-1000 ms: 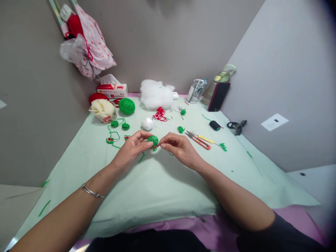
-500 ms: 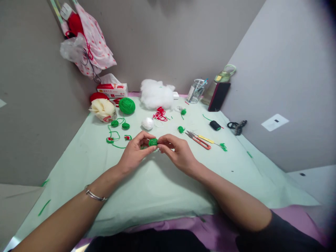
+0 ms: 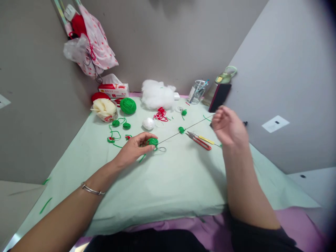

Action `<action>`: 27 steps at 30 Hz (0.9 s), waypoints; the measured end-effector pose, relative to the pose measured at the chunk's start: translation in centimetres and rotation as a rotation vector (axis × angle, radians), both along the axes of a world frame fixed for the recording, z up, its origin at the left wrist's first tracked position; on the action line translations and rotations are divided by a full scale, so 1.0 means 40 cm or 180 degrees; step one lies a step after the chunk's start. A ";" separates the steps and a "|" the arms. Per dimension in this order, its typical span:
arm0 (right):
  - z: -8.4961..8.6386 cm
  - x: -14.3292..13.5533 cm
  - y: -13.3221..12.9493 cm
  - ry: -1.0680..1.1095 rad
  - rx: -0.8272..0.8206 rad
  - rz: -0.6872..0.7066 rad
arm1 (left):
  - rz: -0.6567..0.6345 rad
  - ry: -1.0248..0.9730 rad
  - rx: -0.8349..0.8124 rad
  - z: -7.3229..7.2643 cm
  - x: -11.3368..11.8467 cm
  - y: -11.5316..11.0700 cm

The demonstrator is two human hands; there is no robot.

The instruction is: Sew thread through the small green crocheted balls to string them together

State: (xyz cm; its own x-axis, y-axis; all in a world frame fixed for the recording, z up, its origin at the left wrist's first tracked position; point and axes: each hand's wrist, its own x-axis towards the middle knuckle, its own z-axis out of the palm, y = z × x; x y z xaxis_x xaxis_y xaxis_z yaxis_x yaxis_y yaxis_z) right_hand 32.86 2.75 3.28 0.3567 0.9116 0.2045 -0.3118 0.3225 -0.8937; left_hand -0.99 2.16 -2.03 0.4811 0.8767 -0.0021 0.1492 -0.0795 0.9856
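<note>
Left hand [image 3: 133, 148]: thumb and fingers pinching a green ball [image 3: 152, 141] of yarnwork, which sits at the fingertips just above the cloth [image 3: 157, 189]. Green tail [image 3: 142, 158] hanging below the thumb. Bracelet [image 3: 93, 189] on the wrist, well behind the fingers.

Right hand [image 3: 229, 126]: raised, well right of the left and farther out; fingers curled in, tips closed on a dark thread [image 3: 186, 127]. Cannot tell whether a needle is in that grip. Thread runs straight and taut between the two hands' fingers. Small loop [image 3: 162, 149] just right of the left fingertips.

Beneath the thread, between the hands: small green bundle [image 3: 181, 130]. Snips [image 3: 199, 140] and yellow hook [image 3: 206, 139] side by side, left of the right fingers and nearer the body.

Beyond the left fingers: white ball [image 3: 148, 123], then red yarn [image 3: 161, 114], then white stuffing [image 3: 159, 94] at the wall. Left of them, farther out: large green ball [image 3: 128, 105]. Red-and-green scrap [image 3: 128, 137] just left of the left fingers. Phone [image 3: 219, 98] upright, just beyond the right fingers; jar [image 3: 196, 92] beyond and left of them.
</note>
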 end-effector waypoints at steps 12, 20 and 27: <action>-0.026 -0.163 -0.033 -0.2134 0.0167 0.0408 | -0.0037 -0.0203 -0.0116 0.004 0.000 -0.004; -0.066 -0.295 -0.088 -0.3331 0.0402 0.1322 | -0.0142 -0.0303 -0.0211 0.010 0.005 -0.010; -0.032 -0.167 -0.025 -0.1915 -0.0211 0.0199 | -0.0114 -0.0297 -0.0304 0.005 -0.002 -0.006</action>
